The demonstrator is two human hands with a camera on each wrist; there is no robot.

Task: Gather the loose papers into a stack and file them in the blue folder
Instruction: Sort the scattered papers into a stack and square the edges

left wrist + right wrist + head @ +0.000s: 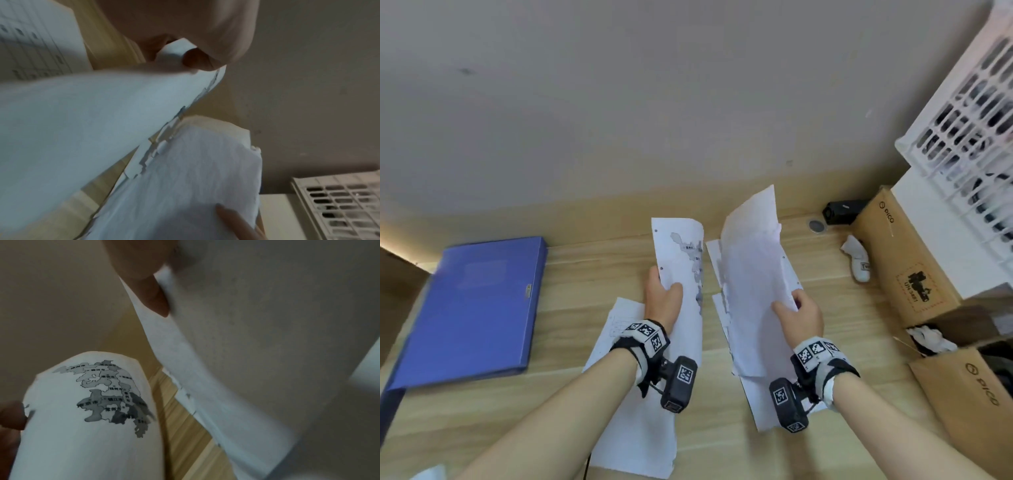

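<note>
My left hand pinches a white sheet with a grey map by its left edge and holds it lifted over the wooden desk; the map sheet shows plainly in the right wrist view. My right hand grips a crumpled blank sheet, raised and curling upward, thumb on its face. More loose papers lie flat under each hand: one below my left wrist, others below my right. The blue folder lies closed at the left of the desk.
Cardboard boxes and a white lattice crate crowd the right side. A white controller, a round desk grommet and a small black device sit by the back wall.
</note>
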